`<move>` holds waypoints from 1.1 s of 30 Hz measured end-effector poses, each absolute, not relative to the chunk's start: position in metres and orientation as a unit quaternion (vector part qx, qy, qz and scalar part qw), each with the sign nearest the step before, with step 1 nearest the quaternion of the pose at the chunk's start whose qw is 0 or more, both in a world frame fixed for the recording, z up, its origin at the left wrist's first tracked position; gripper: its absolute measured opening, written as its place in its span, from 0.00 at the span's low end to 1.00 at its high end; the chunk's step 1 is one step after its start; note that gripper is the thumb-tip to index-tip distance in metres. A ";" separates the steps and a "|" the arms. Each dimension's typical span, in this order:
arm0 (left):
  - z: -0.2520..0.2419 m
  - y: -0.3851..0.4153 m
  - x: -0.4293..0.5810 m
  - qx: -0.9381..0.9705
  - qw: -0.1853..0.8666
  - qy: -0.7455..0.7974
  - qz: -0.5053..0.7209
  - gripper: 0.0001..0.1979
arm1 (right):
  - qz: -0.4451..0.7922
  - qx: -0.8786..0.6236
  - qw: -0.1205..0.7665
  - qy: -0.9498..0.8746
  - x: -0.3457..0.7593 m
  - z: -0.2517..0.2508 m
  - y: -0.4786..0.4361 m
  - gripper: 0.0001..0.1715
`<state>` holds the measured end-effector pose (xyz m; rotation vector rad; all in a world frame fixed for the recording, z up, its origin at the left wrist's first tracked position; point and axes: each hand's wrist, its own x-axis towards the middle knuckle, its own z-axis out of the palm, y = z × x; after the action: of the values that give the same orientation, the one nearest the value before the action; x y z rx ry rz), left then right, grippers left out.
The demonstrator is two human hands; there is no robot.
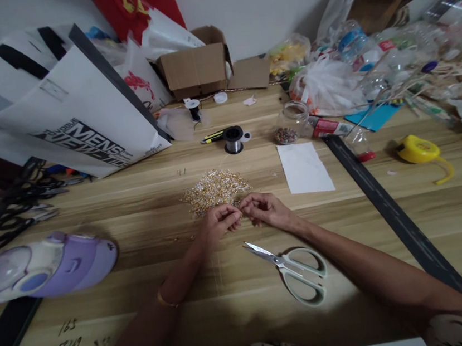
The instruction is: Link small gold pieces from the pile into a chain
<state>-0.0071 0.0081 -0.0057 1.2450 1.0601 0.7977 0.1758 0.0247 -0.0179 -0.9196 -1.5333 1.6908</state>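
My left hand (219,223) and my right hand (267,209) meet over the near edge of a pile of small gold and clear beads (216,189). Thumb and fingers of each hand are pinched together, the fingertips almost touching. Whatever they pinch is too small to make out. Just below my right hand lies a pair of scissors (287,270) with pale green handles, its blades pointing up and left. Beyond the bead pile stands a spool of thin wire (233,139), beside a yellow and black utility knife (212,136).
A white paper sheet (306,167) and a jar of beads (290,122) are to the right, with a yellow tape measure (418,149) farther over. Leftward are a purple bottle (71,263), several pliers (22,221) and a large paper bag (76,113). A cardboard box (195,65) stands at the back.
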 end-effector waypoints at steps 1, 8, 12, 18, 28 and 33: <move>-0.005 0.009 -0.007 0.538 0.616 0.458 0.348 0.13 | 0.642 -0.347 0.331 -0.598 0.176 -0.018 0.025 0.15; -0.006 0.010 -0.008 0.526 0.619 0.455 0.364 0.12 | 0.561 -0.340 0.316 -0.686 0.176 -0.024 0.025 0.09; -0.009 0.010 -0.009 0.516 0.622 0.456 0.372 0.12 | 0.553 -0.338 0.325 -0.688 0.176 -0.026 0.025 0.08; -0.013 0.011 -0.009 0.520 0.620 0.452 0.376 0.11 | 0.580 -0.328 0.324 -0.671 0.177 -0.022 0.027 0.08; -0.007 0.009 -0.007 0.518 0.617 0.460 0.372 0.12 | 0.593 -0.327 0.297 -0.673 0.178 -0.016 0.025 0.06; -0.007 0.009 -0.007 0.513 0.616 0.466 0.374 0.12 | 0.608 -0.317 0.298 -0.664 0.177 -0.017 0.025 0.09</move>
<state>-0.0071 0.0093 -0.0068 1.1818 1.0726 0.8609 0.1768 0.0246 -0.0172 -0.8411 -1.7651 1.6140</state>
